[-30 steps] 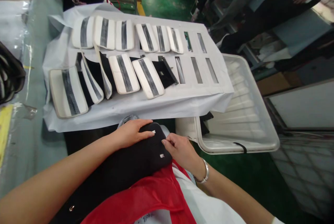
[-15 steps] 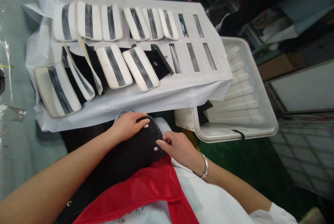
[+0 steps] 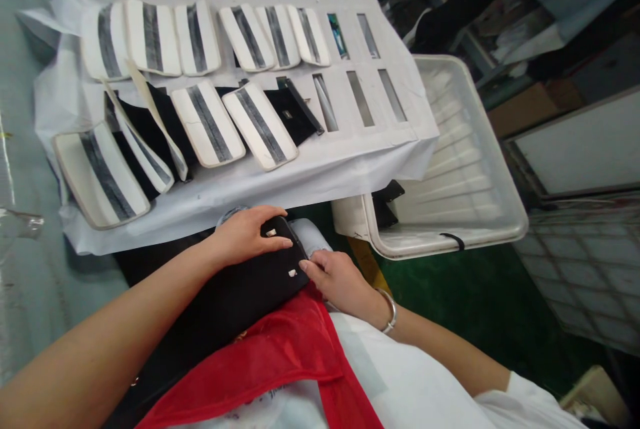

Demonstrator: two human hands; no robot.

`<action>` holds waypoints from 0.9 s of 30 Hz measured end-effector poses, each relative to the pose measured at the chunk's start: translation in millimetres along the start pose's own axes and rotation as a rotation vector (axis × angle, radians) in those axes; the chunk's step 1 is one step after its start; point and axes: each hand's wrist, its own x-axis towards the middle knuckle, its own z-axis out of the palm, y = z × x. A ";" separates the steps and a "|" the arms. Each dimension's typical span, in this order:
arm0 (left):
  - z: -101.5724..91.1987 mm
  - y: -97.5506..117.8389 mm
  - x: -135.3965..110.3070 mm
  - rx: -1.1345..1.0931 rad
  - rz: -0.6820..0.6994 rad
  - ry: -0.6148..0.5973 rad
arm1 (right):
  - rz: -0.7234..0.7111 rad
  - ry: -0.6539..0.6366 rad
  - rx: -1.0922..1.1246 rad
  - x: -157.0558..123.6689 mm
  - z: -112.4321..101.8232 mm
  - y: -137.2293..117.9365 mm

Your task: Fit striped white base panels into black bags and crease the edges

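Observation:
Across my lap lies a black flat piece [image 3: 250, 282], perhaps part of a bag, with two small shiny fittings near its right end. My left hand [image 3: 250, 234] lies over its far edge, thumb stretched across the top near one fitting and fingers curled over the far side, partly hidden. At the right end, my right hand [image 3: 330, 275] pinches the edge between thumb and bent fingers. Some of the piece's near side disappears behind the red apron [image 3: 250, 375].
White flaps with grey strips [image 3: 207, 122] and black parts lie in two rows on a paper-covered board [image 3: 345, 162] with slots. A white plastic bin [image 3: 450, 149] holding some black pieces stands to the right. A grey-green surface [image 3: 25, 295] is at left.
My left thumb has slid toward the right end, uncovering a fitting. My right hand now pinches the end edge, a little farther from the near fitting. The view has shifted slightly.

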 end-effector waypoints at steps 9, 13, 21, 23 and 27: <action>4.1 1.0 13.0 0.002 0.105 -0.071 | -0.017 0.008 -0.088 -1.0 -2.3 1.4; 3.9 -0.7 13.6 -0.059 0.088 -0.083 | 0.063 -0.079 0.033 -8.0 2.0 8.3; 2.7 -1.1 11.9 0.071 0.024 -0.029 | 0.340 -0.192 0.492 -5.4 10.5 13.0; 6.5 5.7 -0.6 0.204 0.055 0.130 | 0.312 -0.198 0.507 -2.6 6.9 13.2; 31.6 20.3 -42.8 0.320 0.318 0.247 | 0.266 -0.275 0.602 -2.4 5.4 21.9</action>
